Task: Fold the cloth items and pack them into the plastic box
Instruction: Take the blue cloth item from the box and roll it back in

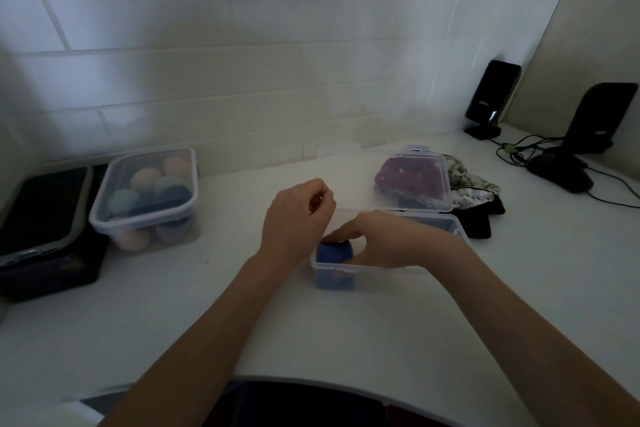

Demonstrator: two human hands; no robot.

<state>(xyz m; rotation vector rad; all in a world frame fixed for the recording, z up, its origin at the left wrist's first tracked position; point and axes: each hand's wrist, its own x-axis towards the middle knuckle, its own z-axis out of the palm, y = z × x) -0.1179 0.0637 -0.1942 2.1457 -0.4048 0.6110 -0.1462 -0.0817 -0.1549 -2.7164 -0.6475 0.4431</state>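
Head view: both bare hands at the clear plastic box [349, 270], centre of frame, on a white table [346, 333].

Right hand [388, 243] reaches in from the lower right, palm down over the open box, fingers pressing a rolled blue cloth [335, 253] that sits in the box's left end. Left hand [294, 218] hovers just left of the box, fingers loosely curled, holding nothing visible. Box is thin, translucent and rectangular; its hinged lid [388, 184] stands raised behind the hands. Behind the lid, centre right, lie a crumpled purple cloth [412, 177], a striped black-and-white cloth [474, 184] and a black cloth [485, 218]. Centre left: a lidded clear container [149, 198] of pastel rolled cloths. Writing on the black stand [491, 97], upper right, is unreadable.
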